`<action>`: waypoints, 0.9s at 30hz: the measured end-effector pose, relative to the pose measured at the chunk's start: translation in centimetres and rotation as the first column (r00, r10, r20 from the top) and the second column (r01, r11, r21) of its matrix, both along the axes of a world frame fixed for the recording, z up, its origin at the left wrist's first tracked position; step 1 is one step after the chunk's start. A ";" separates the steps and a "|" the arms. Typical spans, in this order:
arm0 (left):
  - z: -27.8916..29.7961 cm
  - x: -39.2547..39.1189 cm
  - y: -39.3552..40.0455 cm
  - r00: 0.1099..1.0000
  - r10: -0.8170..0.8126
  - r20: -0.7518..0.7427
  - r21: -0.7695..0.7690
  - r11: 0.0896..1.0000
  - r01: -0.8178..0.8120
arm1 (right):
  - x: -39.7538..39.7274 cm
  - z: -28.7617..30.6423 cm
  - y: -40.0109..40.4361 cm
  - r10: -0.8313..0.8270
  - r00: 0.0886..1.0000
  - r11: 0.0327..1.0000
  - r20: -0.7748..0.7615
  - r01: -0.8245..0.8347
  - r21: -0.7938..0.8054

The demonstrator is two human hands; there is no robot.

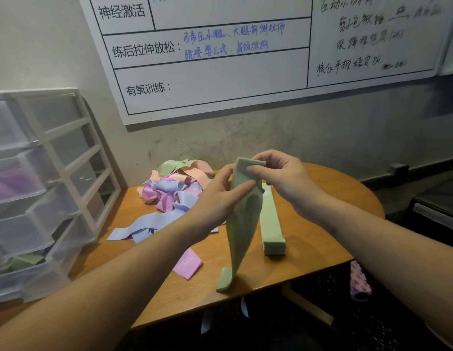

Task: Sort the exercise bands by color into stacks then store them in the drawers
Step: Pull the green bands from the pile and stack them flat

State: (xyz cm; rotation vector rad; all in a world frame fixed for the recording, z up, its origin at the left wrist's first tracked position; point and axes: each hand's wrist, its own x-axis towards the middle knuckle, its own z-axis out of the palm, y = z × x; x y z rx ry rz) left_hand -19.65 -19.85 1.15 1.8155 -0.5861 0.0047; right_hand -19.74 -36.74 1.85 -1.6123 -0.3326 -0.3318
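A green exercise band (242, 231) hangs above the wooden table (309, 257), its lower end curled on the tabletop near the front edge. My left hand (215, 201) pinches its upper part from the left and my right hand (286, 178) pinches its top end. Just right of it lies a neat stack of green bands (272, 224). A jumbled pile of blue, purple, pink and green bands (174, 188) sits at the table's back left. One purple band (188, 264) lies by itself near the front.
A white drawer unit (43, 188) with clear drawers stands left of the table; purple bands show in an upper drawer and green ones in a lower drawer. A whiteboard (220, 72) hangs on the wall behind. A pink patterned object (358, 281) lies on the floor right.
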 end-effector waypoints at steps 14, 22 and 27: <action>1.0 2.2 -3.6 0.946 -0.032 -0.322 -0.348 0.933 -0.087 | -0.1 -3.1 -1.0 0.055 0.943 0.998 -0.329 -0.043 0.044; 0.7 5.6 -5.9 0.874 -0.058 -0.483 -0.515 0.826 -0.230 | -0.7 -4.9 -3.3 -0.044 0.928 0.959 -0.371 -0.064 -0.276; 0.5 8.6 -7.9 0.875 0.073 -0.479 -0.488 0.806 -0.334 | -0.6 -6.4 -4.8 -0.110 0.927 0.946 -0.357 -0.013 -0.325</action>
